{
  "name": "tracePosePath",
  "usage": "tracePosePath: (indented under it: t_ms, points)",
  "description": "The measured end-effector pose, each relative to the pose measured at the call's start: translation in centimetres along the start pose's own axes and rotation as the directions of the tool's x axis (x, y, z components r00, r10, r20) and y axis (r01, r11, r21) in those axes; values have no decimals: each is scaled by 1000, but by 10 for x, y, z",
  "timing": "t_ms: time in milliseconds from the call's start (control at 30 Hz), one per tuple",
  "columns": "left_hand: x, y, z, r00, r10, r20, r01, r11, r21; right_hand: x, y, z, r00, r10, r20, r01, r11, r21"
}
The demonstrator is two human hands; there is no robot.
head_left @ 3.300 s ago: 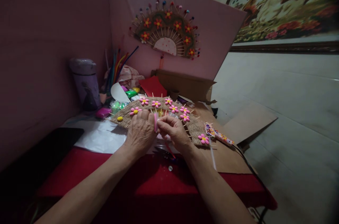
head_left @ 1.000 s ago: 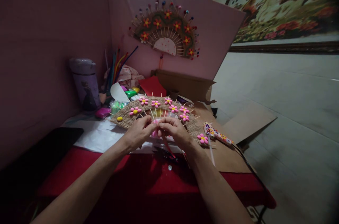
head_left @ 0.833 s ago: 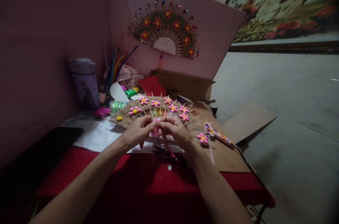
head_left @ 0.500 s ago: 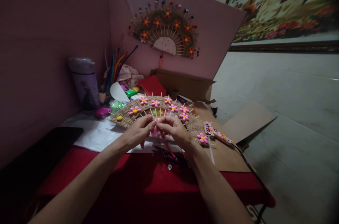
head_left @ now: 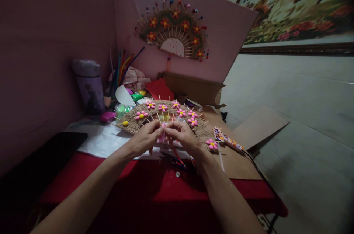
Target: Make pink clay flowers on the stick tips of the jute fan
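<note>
My left hand (head_left: 148, 134) and my right hand (head_left: 181, 135) meet in front of me, thumbs and fingertips pinched on a pink ribbon (head_left: 162, 136). A loose reddish-pink strip hangs below my right hand. Just behind both hands lies a half-round fan (head_left: 132, 118) wound with twine, with thin sticks poking out of its edges. Several pink flowers (head_left: 180, 112) with yellow centres are on it, and a lone yellow oval (head_left: 125, 123) sits near its left end. My hands and forearms hide part of the fan's lower side.
A floral-patterned glue gun (head_left: 228, 140) with a cable lies on cardboard at right. Scissors (head_left: 177, 162) lie below my hands. Clay packets (head_left: 107, 117) and a purple tumbler (head_left: 87, 86) stand left. A finished-looking fan (head_left: 171, 33) hangs on the pink board.
My fingers stay pinched on the ribbon, with barely any shift. The whole view has moved very slightly; the fan and other objects look the same.
</note>
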State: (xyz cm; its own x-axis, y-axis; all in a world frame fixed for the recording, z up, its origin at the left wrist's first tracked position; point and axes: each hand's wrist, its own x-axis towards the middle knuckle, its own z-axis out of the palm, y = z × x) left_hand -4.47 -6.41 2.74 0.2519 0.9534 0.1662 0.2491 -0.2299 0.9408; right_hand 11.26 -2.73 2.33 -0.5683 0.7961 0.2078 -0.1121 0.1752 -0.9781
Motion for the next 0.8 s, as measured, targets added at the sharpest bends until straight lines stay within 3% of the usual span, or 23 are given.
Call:
tracePosePath:
  t_ms: [800]
  points:
    - [0,3,2,1000,-6,-9,6,1000,-14,0,3,-4,999,-6,52,5,1000,9]
